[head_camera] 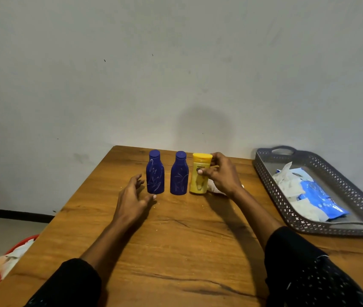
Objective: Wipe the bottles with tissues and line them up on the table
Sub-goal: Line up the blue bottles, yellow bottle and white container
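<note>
While my right hand (221, 173) curls round the yellow bottle (200, 173), thumb on its front and fingers behind its cap, my left hand (135, 196) hovers with fingers spread and relaxed, holding nothing, just beside the left blue bottle (155, 173). Whether that hand touches the bottle I cannot tell. The three bottles stand upright in a row near the far edge of the wooden table (176, 240): the left blue bottle, then the middle blue bottle (179, 175), then the yellow one close beside it. A crumpled white tissue (215, 188) lies on the table under my right hand, by the yellow bottle's base. To my right sits a grey perforated tray (353, 196) holding a blue and white tissue packet (309, 193). Low at my left, beside the table, a red bin (12, 255) holds crumpled tissues.
</note>
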